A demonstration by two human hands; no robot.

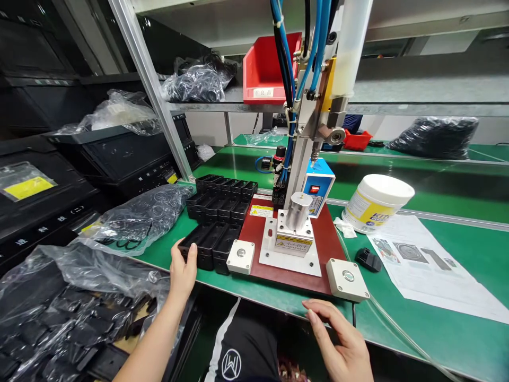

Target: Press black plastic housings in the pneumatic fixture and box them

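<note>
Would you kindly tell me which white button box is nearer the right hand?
The right white button box, at the front right of the red board, is nearer the right hand; the left white button box sits beside the black cases.

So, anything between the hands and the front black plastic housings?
Left hand: nothing visible; it's at the left end of the front black plastic housings. Right hand: yes, the left white push-button box, by their right end, stands in the direct line.
</note>
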